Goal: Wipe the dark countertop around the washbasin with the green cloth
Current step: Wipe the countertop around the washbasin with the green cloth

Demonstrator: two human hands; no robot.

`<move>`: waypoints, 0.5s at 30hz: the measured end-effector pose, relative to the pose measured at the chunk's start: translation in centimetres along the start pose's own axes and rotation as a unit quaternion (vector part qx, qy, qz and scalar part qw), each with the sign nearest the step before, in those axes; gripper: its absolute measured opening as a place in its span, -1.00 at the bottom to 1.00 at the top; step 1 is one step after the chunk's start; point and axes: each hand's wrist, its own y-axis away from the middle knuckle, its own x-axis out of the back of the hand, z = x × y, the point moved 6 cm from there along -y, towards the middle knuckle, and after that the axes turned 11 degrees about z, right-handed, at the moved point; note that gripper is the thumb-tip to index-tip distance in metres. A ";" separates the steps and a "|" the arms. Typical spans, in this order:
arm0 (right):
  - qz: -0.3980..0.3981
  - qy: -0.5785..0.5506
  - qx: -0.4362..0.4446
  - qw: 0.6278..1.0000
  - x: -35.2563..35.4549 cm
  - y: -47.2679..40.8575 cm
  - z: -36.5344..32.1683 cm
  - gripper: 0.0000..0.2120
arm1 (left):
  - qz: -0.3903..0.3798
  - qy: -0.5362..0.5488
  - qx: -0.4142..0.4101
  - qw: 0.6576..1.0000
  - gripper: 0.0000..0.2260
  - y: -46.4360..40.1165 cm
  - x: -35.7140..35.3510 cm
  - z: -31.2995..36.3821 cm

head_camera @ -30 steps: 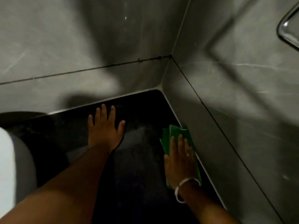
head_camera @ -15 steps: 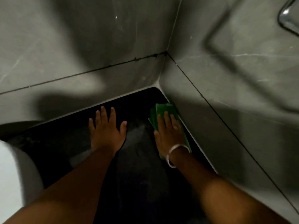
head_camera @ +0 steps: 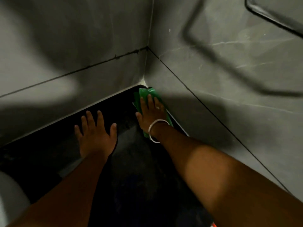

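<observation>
Where the dark countertop (head_camera: 131,161) runs into the corner of two grey tiled walls, a folded green cloth (head_camera: 147,94) lies flat on the stone, its far edge pushed right up to the corner joint and its right edge along the pale seam at the foot of the right-hand wall (head_camera: 229,95). The right hand (head_camera: 151,114) presses down on the cloth, palm flat and fingers stretched forward together, covering most of it; a ring shows on one finger and a pale bangle (head_camera: 156,130) circles the wrist. The right forearm reaches in from the lower right. The left hand (head_camera: 95,136) rests beside it on bare countertop, grasping nothing, palm down and fingers spread, clear of the cloth, its fingertips near the back wall (head_camera: 65,54). The curved white rim of the washbasin (head_camera: 9,199) shows at lower left, well apart from the cloth. A metal rail (head_camera: 275,18) crosses the upper right, its shadow falling on the wall tiles.
</observation>
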 end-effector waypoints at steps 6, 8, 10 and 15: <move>0.020 -0.015 -0.030 0.999 1.2 11.1 4.8 -0.31 | -0.010 -0.003 0.000 1.000 -0.33 -0.1 -0.1 0.0; 0.015 -0.004 -0.059 0.998 1.5 19.2 8.2 -0.32 | -0.015 0.002 -0.002 1.000 -0.33 0.0 -0.1 0.1; 0.004 0.024 -0.080 0.997 1.7 24.7 10.5 -0.35 | -0.013 0.010 -0.001 1.000 -0.33 0.1 -0.1 0.1; -0.025 0.052 -0.042 0.997 1.0 19.0 8.4 -0.31 | -0.003 0.009 -0.010 1.000 -0.32 0.0 -0.7 0.0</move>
